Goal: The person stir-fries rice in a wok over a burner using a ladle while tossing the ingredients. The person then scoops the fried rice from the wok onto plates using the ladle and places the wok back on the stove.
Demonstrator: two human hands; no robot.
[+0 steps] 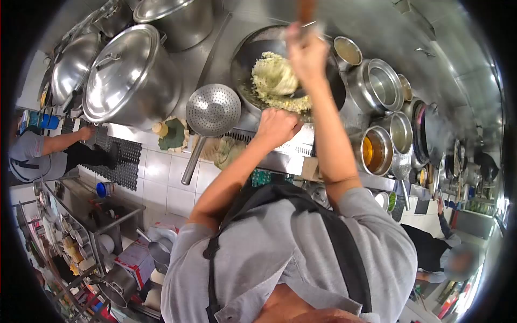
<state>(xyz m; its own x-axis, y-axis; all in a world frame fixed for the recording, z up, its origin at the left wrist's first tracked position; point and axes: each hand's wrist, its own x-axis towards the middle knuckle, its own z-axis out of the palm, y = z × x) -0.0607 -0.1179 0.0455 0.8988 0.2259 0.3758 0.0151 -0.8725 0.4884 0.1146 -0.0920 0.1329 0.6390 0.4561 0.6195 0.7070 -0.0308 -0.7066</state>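
Note:
A dark wok [243,69] holds a pale yellow-green food [274,77], heaped and spread toward the near rim. At that near rim is my left hand [278,127], closed in a fist; what it grips is hidden. Above the wok's right side, my right hand [308,56] wraps round the handle of a utensil [307,12], blurred by motion, whose far end I cannot make out. Left of the wok, a perforated ladle [213,110] lies with its handle pointing toward me.
Large lidded pots [126,75] stand at the left. Metal pots, one with amber liquid [371,152], and a small bowl [348,51] stand at the right. One person [43,153] is at far left, another [436,250] at lower right.

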